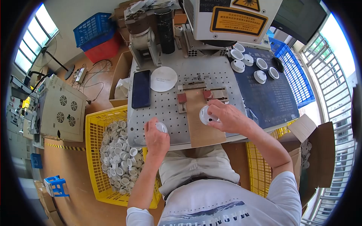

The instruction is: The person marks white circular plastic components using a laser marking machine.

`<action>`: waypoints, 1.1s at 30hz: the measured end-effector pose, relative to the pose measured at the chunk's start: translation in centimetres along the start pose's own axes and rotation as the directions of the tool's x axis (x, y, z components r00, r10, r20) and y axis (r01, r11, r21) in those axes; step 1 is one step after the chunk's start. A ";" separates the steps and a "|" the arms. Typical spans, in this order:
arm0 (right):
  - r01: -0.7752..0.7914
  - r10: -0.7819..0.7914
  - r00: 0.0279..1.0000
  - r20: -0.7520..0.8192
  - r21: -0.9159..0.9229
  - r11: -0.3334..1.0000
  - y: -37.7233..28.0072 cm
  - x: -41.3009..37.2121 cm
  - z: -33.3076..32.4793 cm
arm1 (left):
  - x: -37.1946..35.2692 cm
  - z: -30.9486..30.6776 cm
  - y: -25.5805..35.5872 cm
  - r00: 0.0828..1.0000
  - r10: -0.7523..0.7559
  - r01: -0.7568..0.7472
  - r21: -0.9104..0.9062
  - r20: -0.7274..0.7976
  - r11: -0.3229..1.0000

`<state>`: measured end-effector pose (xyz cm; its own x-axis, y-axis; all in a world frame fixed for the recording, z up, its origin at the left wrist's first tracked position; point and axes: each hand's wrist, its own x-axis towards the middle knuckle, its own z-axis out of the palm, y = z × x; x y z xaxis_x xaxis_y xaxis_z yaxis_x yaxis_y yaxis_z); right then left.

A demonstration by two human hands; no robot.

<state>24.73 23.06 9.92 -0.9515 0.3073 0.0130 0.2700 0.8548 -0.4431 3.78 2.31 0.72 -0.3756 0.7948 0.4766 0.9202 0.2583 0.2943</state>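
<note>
My right hand (222, 116) grips a white round plastic cap (204, 114) over a brown cardboard strip (200, 132). At the left, low on the perforated metal plate (173, 136), my left hand (157, 137) is closed around another white round cap (162, 127), mostly covered by the fingers. Just beyond my right hand sits a small fixture with two reddish blocks, one block (181, 98) on the left and the other block (207, 95) on the right. Part of each cap is hidden by the hand on it.
A phone (141, 89) and a white disc (164, 79) lie on the plate. Several white caps (260, 77) rest on the dark mat (260, 98). A laser machine head (237, 22) overhangs the back. A yellow basket (91, 158) full of white parts stands at the left.
</note>
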 end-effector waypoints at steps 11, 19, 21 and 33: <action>0.015 -0.020 0.987 -0.157 -0.036 0.999 -1.4 4.1 2.6 | -0.1 0.3 -0.4 0.999 -0.013 0.009 -0.069 -0.051 0.998; 0.006 -0.007 0.987 -0.162 -0.006 1.000 -1.0 5.4 2.0 | 0.2 -0.1 -0.1 0.999 0.011 -0.014 -0.065 -0.052 0.998; 0.030 -0.037 0.980 -0.195 -0.041 0.999 -0.8 5.7 2.2 | 0.1 0.1 -0.2 0.998 0.009 -0.013 -0.070 -0.065 0.997; -0.058 0.054 0.998 -0.045 -0.096 0.994 -1.2 5.9 1.5 | 0.3 -0.4 0.1 0.999 -0.011 0.008 -0.077 -0.036 0.997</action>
<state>18.60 23.17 9.18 -0.9279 0.3717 0.0296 0.3379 0.8717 -0.3551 3.75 2.35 1.24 -0.3895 0.7716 0.5029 0.9057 0.2218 0.3612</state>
